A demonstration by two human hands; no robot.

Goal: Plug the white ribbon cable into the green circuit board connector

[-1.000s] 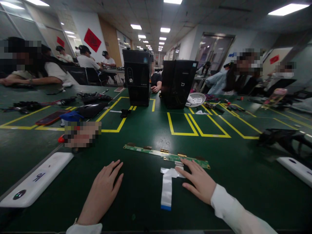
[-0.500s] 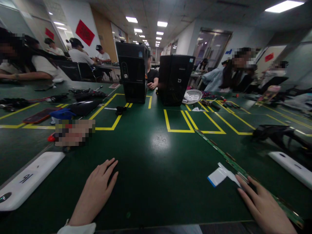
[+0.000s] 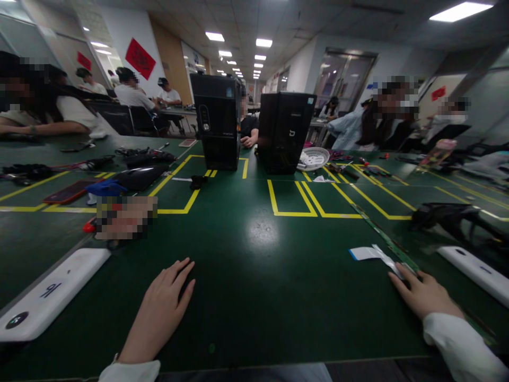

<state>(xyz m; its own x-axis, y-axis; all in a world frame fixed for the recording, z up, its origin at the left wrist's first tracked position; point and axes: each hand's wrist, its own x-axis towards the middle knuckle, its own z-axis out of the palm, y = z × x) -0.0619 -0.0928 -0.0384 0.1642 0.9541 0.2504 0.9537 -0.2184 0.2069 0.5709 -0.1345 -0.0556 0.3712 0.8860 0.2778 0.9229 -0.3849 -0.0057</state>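
My left hand (image 3: 159, 313) lies flat and open on the green table (image 3: 254, 276) near its front edge, holding nothing. My right hand (image 3: 423, 293) rests at the right on the near end of a long thin green circuit board (image 3: 382, 236), fingers pressing down on it. The board runs away from me toward the yellow markings. A white flat ribbon cable (image 3: 371, 253) with a blue tip sticks out to the left from the board, just beyond my fingertips.
Two black computer towers (image 3: 217, 122) (image 3: 286, 132) stand at the table's middle back. A white panel (image 3: 47, 302) lies front left, another (image 3: 475, 271) at the right. A white basket (image 3: 314, 158), tools, black cables (image 3: 449, 217) and yellow tape boxes (image 3: 294, 199) lie about. Several people sit around.
My right hand has swept the circuit board from the table's middle to the right and turned it lengthwise away from me; the ribbon cable went with it. My left hand stayed put.
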